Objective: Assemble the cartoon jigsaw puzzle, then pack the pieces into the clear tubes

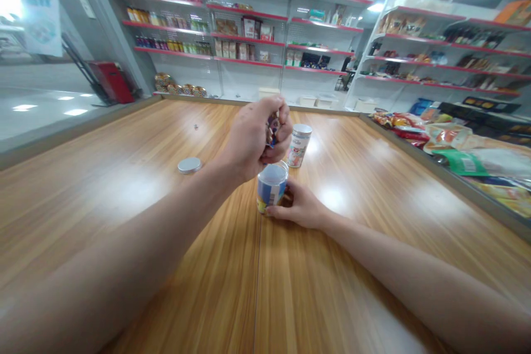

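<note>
My left hand (254, 138) hovers in a closed fist just above an open small can (271, 186), clutching a bunch of small wrapped items (272, 128) that poke out between the fingers. The can has a blue, white and yellow label and stands on the wooden table (124, 204). My right hand (299, 206) grips the can's side from the right, fingers wrapped round it. A second, lidded can (299, 145) with a white label stands just behind. A loose silver lid (189, 165) lies flat on the table to the left.
Snack bags (456, 149) fill a display bin along the table's right edge. Store shelves with red rails (249, 38) line the back wall. A tiny dark object (196, 127) lies farther back on the table. A red cart (111, 81) stands at the back left.
</note>
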### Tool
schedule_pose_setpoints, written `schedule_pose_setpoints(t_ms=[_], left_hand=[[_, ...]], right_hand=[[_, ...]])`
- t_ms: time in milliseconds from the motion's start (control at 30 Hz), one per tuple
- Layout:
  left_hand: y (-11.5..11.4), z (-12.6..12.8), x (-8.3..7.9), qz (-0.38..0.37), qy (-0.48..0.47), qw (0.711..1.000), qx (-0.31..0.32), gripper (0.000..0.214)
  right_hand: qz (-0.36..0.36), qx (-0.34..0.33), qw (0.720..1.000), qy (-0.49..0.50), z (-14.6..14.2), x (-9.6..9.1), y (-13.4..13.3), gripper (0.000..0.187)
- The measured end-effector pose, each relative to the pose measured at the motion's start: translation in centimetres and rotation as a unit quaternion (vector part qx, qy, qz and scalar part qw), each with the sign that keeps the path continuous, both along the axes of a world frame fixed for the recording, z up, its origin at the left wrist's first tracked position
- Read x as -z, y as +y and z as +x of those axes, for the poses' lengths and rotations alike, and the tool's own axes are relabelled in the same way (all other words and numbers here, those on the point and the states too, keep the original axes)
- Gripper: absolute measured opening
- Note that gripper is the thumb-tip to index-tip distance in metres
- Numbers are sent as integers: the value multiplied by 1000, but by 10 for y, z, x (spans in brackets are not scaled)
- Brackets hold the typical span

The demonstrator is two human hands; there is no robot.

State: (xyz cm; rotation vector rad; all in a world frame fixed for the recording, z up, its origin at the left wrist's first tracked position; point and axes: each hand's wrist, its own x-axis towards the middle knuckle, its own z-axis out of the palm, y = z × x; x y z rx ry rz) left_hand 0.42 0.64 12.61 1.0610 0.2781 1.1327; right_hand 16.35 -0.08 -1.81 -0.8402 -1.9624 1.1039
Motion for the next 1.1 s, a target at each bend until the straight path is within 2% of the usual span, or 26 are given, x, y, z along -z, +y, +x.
schedule_pose_setpoints(t_ms=[200,400,567,767,1100], left_hand=[[-1,15,18,79,104,985,-116,30],[-4,13,17,112,140,970,-163,30],[-1,11,19,170,151,950,-212,30],[0,12,25,161,206,944,-202,31],[0,10,26,143,215,949,-181,29]], right_hand=[[3,-17,1000,23,0,3,-3,49],[4,-16,1000,16,0,1,-4,48],[-1,-36,999,17,2,-4,-7,46],[-22,-49,998,22,2,-5,-9,49],[-31,-49,998,31,2,-6,-8,48]])
